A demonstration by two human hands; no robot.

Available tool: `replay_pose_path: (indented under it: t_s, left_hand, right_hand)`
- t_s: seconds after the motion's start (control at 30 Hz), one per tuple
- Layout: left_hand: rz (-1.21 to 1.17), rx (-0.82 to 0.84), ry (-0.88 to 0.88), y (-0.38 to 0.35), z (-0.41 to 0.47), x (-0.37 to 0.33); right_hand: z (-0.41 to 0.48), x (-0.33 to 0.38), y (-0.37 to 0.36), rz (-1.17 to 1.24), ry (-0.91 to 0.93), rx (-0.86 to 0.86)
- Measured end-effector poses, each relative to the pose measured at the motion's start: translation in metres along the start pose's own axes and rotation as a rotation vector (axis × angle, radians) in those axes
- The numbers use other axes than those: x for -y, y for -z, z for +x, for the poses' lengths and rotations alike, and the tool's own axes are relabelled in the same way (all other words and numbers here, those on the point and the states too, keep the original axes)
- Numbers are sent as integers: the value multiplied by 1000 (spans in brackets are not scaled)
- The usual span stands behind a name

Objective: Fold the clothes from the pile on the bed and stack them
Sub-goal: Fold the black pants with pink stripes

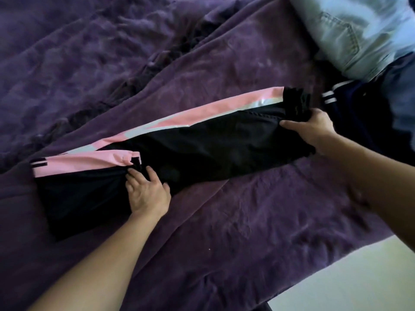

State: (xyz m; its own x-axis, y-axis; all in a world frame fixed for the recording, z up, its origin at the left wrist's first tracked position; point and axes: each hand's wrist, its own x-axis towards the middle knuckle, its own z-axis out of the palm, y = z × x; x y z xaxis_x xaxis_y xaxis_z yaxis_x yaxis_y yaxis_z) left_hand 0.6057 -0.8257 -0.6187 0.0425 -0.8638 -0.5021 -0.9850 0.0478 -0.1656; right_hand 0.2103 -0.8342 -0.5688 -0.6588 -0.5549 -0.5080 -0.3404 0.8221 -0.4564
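Trousers (202, 149): your left hand (146, 189) presses flat, fingers spread; right hand (314, 129) grasps one end. Draw taut before folding.

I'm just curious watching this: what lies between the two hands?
Only the black middle of the trousers, lying on the purple bedcover, spans from the left hand to the right hand. The head view shows it.
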Motion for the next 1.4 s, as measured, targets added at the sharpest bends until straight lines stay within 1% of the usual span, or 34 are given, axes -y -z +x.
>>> replay_pose_path:
  t_s: [0.03, 0.07, 0.2, 0.27, 0.37, 0.47, 0.53, 0.6, 0.63, 0.7, 0.77, 0.83, 0.87, 0.9, 0.97, 1.0, 1.03, 1.07, 1.13, 1.2, 1.23, 1.27, 1.33, 1.4]
  left_hand:
    - [-6, 5, -4, 1, -1, 1]
    - [-14, 16, -11, 3, -2, 2]
    - [-30, 31, -56, 16, -9, 9]
    - [-66, 17, -93, 24, -16, 16]
    - [-183, -8, -156, 36, -32, 28]
    - [-450, 13, -151, 45, -45, 43]
    - [-644, -22, -102, 47, -49, 56]
    - [-738, -108, -65, 43, -50, 70]
    - [-749, -134, -60, 40, -51, 78]
    - [-728, -137, -64, 33, -52, 91]
    - [-674, -130, -75, 27, -53, 101]
    - [-604, -154, -111, 24, -55, 103]
    - [-568, -169, -148, 24, -56, 101]
    - [-531, -176, -194, 24, -56, 96]
    - [-435, -157, -287, 23, -52, 84]
    - [-385, -127, -323, 20, -49, 78]
    - [-338, -90, -346, 17, -45, 73]
    - [-288, -52, -359, 13, -40, 69]
    - [-182, -1, -376, 3, -32, 66]
    - [-107, 17, -386, -3, -23, 66]
    - [-80, 23, -393, -5, -20, 66]
    - [-62, 34, -401, -4, -18, 67]
    - [-74, 75, -422, 1, -17, 69]
    - [-189, 86, -454, 11, -19, 75]
  right_hand:
    - [-2, 2, 5, 87, -13, 30]
    - [-6, 6, 10, 106, 10, 36]
    - [-51, 44, 26, -134, 300, -130]
    - [-89, 72, 22, -190, 446, -102]
    - [-141, 110, -11, -371, 620, -21]
    - [-171, 146, -72, -504, 715, 64]
    - [-180, 161, -123, -562, 710, 146]
    - [-187, 165, -174, -621, 684, 232]
    - [-192, 162, -197, -642, 664, 281]
    - [-202, 149, -232, -675, 628, 386]
    - [-203, 137, -248, -682, 623, 452]
    - [-194, 132, -240, -587, 662, 489]
    - [-186, 131, -228, -503, 705, 476]
    - [-175, 129, -213, -419, 759, 407]
    - [-149, 122, -180, -320, 809, 129]
    - [-133, 116, -164, -313, 767, 0]
    - [-119, 109, -151, -316, 683, -74]
    - [-104, 102, -141, -324, 573, -82]
    - [-81, 89, -132, -268, 360, 32]
    - [-69, 79, -133, -69, 231, 191]
    - [-67, 76, -134, 17, 190, 243]
    - [-67, 74, -134, 65, 176, 275]
    - [-73, 75, -132, 100, 213, 285]
    - [-88, 86, -123, 132, 276, 251]
